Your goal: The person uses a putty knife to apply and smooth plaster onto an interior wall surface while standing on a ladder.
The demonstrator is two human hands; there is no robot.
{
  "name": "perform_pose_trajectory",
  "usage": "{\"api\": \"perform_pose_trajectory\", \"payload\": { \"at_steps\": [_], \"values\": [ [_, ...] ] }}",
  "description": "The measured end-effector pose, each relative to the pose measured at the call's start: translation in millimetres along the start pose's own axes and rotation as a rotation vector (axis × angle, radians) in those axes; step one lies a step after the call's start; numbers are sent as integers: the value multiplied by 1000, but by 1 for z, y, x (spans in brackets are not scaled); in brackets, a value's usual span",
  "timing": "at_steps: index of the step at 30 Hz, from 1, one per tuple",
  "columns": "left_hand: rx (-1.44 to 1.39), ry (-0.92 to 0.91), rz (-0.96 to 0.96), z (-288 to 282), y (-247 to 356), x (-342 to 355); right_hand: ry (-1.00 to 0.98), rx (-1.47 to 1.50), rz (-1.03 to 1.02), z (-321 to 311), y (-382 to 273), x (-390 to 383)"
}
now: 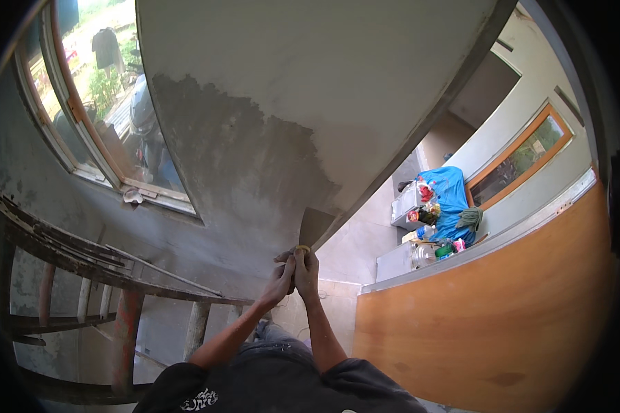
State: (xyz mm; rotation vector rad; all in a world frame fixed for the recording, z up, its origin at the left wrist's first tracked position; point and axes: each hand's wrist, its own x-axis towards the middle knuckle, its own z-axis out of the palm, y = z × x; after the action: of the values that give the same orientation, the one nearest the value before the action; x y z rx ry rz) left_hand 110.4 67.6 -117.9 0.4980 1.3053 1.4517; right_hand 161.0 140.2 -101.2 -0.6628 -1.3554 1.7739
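In front of my body, my left hand [280,281] and my right hand [306,272] are closed together around the handle of a scraper [315,226]. Its wide, flat grey blade points up and away, against or very close to the wall [255,48] near that wall's right edge. A yellowish band shows where blade and handle meet; the fingers hide most of the handle. Across the wall's lower part spreads a darker grey, ragged-edged patch [234,138], and paler wall surface lies above it.
At left stands a worn ladder [125,330] below a window [110,89]. To the right are an orange-brown wooden panel [489,310] and a doorway. Beyond it, a blue sheet [449,196] lies beside white boxes [410,206], bottles and other clutter.
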Motion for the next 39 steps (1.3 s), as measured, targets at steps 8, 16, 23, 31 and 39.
{"api": "perform_pose_trajectory", "payload": {
  "at_steps": [8, 16, 23, 31, 39],
  "values": [
    [391, 282, 477, -8, -23, 46, 12, -32, 37, 5, 7, 21],
    [508, 272, 415, -22, -48, 59, 63, 4, 40, -3, 33, 28],
    [713, 262, 472, -25, -23, 58, 80, -167, -56, 6, 7, 42],
    [984, 361, 493, -36, -60, 72, 52, -92, 134, -3, 27, 41],
    [952, 477, 514, -60, -100, 88, 96, -297, 14, -2, 18, 39]
  ]
}}
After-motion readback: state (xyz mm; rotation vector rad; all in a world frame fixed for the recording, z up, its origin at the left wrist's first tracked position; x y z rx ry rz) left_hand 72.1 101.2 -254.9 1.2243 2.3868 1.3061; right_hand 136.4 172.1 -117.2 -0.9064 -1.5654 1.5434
